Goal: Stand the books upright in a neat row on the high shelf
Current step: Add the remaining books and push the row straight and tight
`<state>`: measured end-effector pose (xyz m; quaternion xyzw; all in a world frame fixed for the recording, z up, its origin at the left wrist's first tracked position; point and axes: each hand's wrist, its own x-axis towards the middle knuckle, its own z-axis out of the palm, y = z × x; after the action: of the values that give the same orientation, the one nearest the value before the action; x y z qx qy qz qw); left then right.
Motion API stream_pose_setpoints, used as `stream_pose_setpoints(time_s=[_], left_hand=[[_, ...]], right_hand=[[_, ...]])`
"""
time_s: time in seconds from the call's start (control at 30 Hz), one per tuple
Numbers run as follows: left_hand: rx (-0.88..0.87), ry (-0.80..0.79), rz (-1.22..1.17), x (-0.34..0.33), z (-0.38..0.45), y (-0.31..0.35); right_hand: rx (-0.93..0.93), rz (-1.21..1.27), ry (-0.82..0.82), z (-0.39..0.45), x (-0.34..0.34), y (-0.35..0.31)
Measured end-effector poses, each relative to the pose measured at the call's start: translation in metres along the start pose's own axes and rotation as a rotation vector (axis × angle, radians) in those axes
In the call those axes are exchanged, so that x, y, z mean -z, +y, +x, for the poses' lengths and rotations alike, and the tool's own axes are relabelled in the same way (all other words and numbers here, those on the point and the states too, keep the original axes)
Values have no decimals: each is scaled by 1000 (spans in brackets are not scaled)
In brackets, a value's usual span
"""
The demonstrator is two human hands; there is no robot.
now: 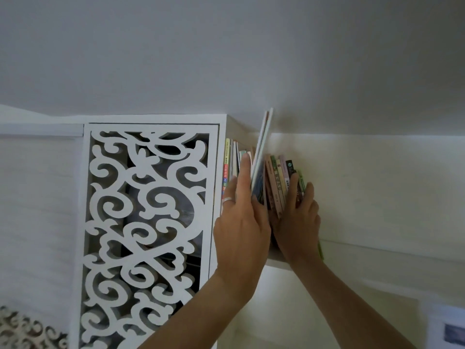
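The high shelf [279,263] holds a row of books. Several upright books [232,159] stand at its left end against the cabinet. My left hand [239,222], a ring on one finger, pinches a tall thin white book [263,147] that tilts right and sticks up above the rest. To its right, several books [278,180] with pink, green and dark spines lean leftward. My right hand [299,220] presses straight fingers against their spines and against the green book [302,180] at the right end. The lower parts of these books are hidden behind both hands.
A white cabinet with a scroll-cut door [148,222] adjoins the shelf on the left. The ceiling [226,59] is close above the tall book's top. The white wall [390,185] runs behind the shelf, whose stretch to the right holds no books.
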<state>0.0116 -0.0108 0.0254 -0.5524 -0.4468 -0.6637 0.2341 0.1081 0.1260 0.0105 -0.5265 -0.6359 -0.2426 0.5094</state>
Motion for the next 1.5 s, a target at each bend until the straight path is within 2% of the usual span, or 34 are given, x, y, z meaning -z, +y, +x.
stream_pose_setpoints(time_s=[0.1, 0.3, 0.5, 0.7, 1.03, 1.33, 1.5], left_hand=[[45, -64, 15, 4, 3, -6], [218, -66, -9, 6, 4, -15], [146, -17, 142, 29, -4, -23], [134, -7, 227, 65, 3, -34], [211, -24, 64, 81, 0, -43], [223, -66, 38, 73, 3, -33], [210, -33, 66, 67, 8, -28]], right_hand=[[-3, -15, -31, 1, 1, -2], [-11, 89, -61, -3, 2, 2], [-65, 59, -117, -9, -1, 2], [-172, 207, -49, -9, -1, -34], [-219, 211, -40, -6, 3, -44], [-224, 249, 22, 0, 7, -33], [-203, 193, 38, 0, 5, -33]])
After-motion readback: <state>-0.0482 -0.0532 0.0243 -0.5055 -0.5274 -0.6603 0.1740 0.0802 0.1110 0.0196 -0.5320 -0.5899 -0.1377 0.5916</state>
